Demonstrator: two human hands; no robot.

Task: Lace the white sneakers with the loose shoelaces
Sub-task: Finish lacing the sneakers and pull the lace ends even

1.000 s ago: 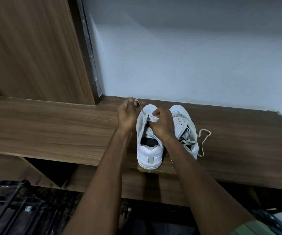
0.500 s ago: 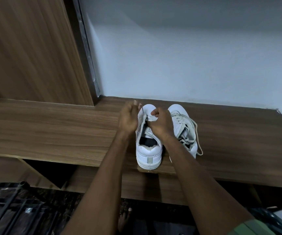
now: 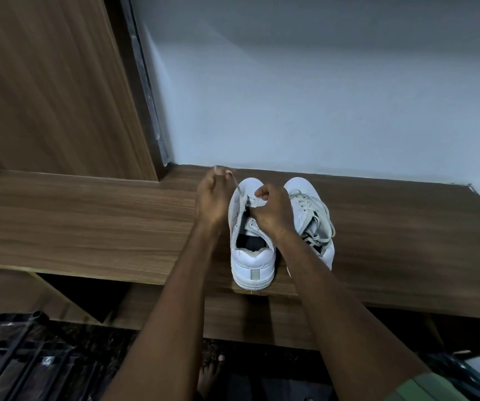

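Now, left hand: fingers pinch the shoelace taut.
Right hand: curled, gripping the lace at the eyelets.
Sneakers: left sneaker beside right sneaker on wooden shelf.

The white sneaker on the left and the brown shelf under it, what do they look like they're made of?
The white sneaker on the left looks like smooth leather or a synthetic imitation: matte sheen, creased heel, worn collar edge; which one is unclear. Its sole rim looks like rubber. The brown shelf looks like wood-grain laminate board rather than solid wood, judging by its even streaked pattern and flat matte face.
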